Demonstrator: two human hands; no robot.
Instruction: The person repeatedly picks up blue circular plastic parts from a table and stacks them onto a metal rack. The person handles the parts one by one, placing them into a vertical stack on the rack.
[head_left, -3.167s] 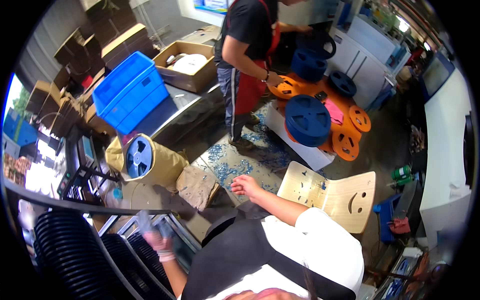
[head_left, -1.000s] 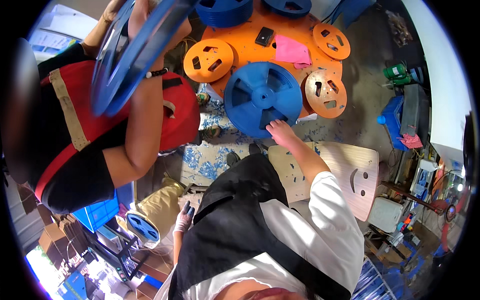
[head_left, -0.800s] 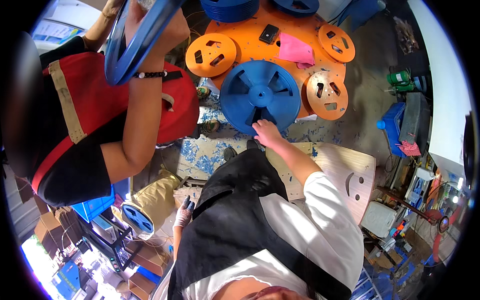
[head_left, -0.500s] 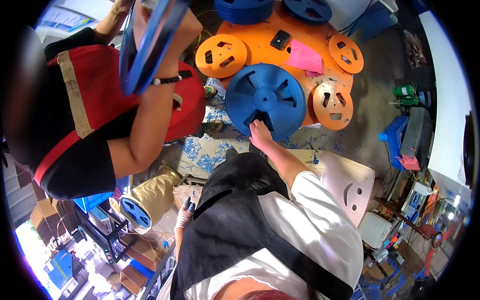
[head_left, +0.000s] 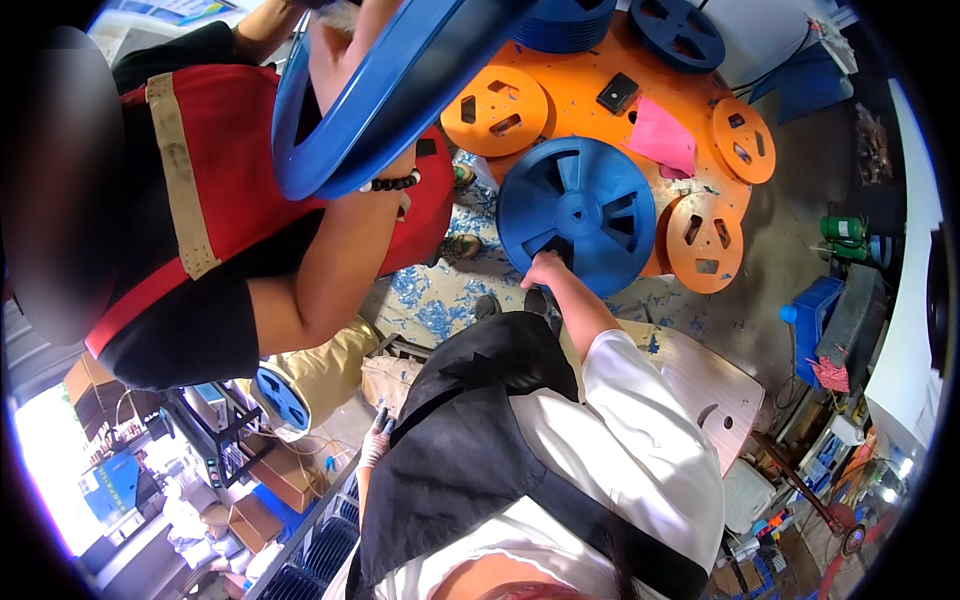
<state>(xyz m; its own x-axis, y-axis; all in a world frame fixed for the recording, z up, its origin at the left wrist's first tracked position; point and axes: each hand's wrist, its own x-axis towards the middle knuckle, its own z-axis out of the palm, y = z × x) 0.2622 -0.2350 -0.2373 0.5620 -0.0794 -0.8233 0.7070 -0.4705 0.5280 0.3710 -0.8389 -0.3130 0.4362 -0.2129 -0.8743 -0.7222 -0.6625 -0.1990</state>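
A large blue plastic reel [head_left: 600,217] with spoke-like slots round its hub lies at the near side of the orange round table. My right hand [head_left: 545,268] is closed on its near rim, fingers curled into the lower slot. Low at my left side hangs my left hand [head_left: 375,443], in a whitish glove with dark fingertips. Its fingers are stretched out and hold nothing. To the left a co-worker in a red apron holds up another blue reel [head_left: 370,110], tilted nearly on edge, with a hand [head_left: 335,55] behind its rim.
Orange reel discs [head_left: 497,110] sit round the orange table [head_left: 565,85], with a pink cloth [head_left: 663,137] and a small black box [head_left: 617,93]. Beyond them rises a blue reel stack [head_left: 562,28]. Blue scraps litter the floor; a wooden chair [head_left: 690,375] stands at right.
The view has shifted, so the table sits farther right. The co-worker's reel has swung toward the table and looks larger. My right hand stays at the blue reel's near slot.
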